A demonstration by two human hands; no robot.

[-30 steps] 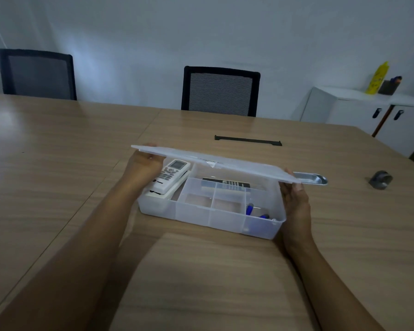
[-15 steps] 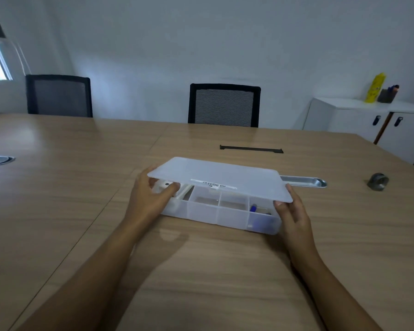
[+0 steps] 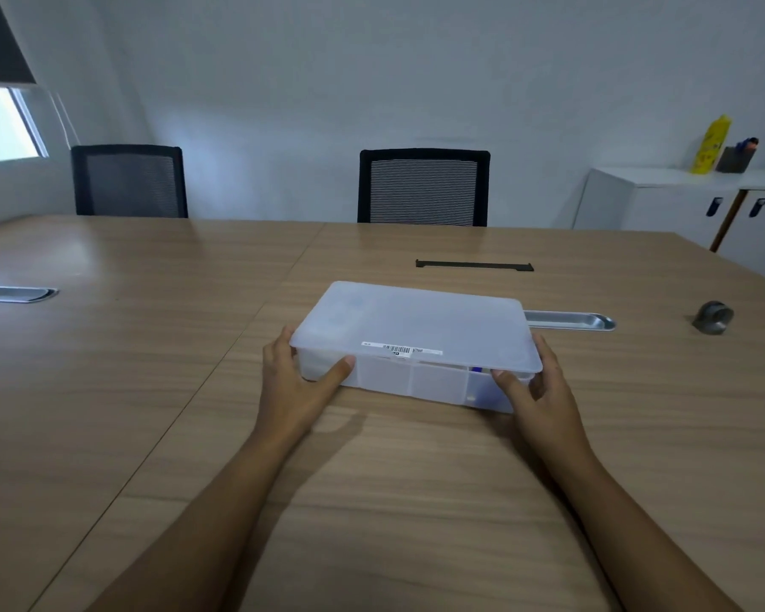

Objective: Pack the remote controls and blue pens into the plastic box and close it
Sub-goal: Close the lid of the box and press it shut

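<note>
The translucent plastic box [image 3: 433, 384] rests on the wooden table [image 3: 151, 390] in front of me, its frosted lid [image 3: 416, 324] lying flat on top with a barcode sticker near the front edge. My left hand [image 3: 297, 377] clasps the box's front left corner, thumb on the front wall. My right hand [image 3: 533, 390] clasps the front right corner the same way. Blue pens [image 3: 478, 371] show faintly through the right front compartment. The remote controls are hidden under the lid.
A black strip [image 3: 473, 265] lies beyond the box. Metal cable trays [image 3: 570, 321] sit in the table right of the box and at far left [image 3: 14, 293]. A small grey object [image 3: 714, 318] stands at right. Two black chairs [image 3: 422, 187] and a white cabinet [image 3: 681, 205] are behind.
The lid has swung down from raised to flat on the box. Both hands have moved from the lid's sides to the box's front corners.
</note>
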